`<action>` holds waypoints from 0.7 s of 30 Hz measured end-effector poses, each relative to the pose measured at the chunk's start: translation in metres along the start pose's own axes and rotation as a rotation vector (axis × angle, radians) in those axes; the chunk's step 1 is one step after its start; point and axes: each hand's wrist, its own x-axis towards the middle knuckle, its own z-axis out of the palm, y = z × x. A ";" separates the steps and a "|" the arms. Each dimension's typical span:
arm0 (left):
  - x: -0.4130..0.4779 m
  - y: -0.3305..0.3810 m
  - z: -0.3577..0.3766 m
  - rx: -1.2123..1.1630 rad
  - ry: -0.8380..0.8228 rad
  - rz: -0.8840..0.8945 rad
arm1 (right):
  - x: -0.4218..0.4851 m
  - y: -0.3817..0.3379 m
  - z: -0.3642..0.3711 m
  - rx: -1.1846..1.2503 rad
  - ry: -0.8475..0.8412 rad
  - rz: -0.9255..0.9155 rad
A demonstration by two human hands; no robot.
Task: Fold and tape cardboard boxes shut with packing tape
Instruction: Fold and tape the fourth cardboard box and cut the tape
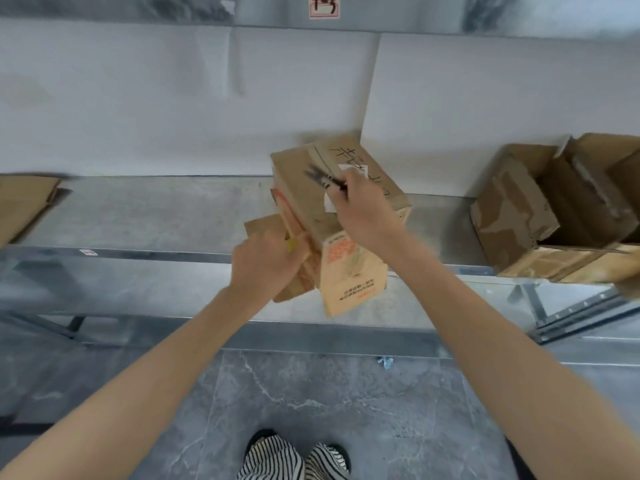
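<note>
A brown cardboard box (304, 199) with black handwriting and a white label is tilted above the grey metal shelf (156, 216), its printed flaps hanging toward me. My left hand (266, 261) grips the box's lower left edge, where a small yellow piece shows by the fingers. My right hand (360, 209) lies across the box's upper face and holds a dark, blurred tool (323, 178) that looks like small scissors. No tape roll is in view.
An open cardboard box (554, 209) with worn flaps stands on the shelf at right. A flattened piece of cardboard (24, 202) lies at the far left. A white wall backs the shelf. Grey tiled floor and my shoes are below.
</note>
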 end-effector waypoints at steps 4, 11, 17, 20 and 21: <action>0.012 -0.007 -0.007 -0.357 -0.306 0.003 | -0.005 0.000 0.009 -0.068 -0.163 0.066; 0.018 -0.025 -0.021 -0.429 -0.638 0.154 | -0.002 -0.007 0.018 -0.293 -0.191 0.075; 0.032 -0.048 -0.013 -0.383 -0.595 0.239 | -0.008 -0.015 0.017 -0.283 -0.173 0.091; 0.035 -0.046 -0.011 -0.422 -0.600 0.302 | -0.011 -0.018 0.020 -0.336 -0.130 0.096; 0.036 -0.046 -0.010 -0.433 -0.604 0.317 | -0.012 -0.020 0.020 -0.385 -0.113 0.099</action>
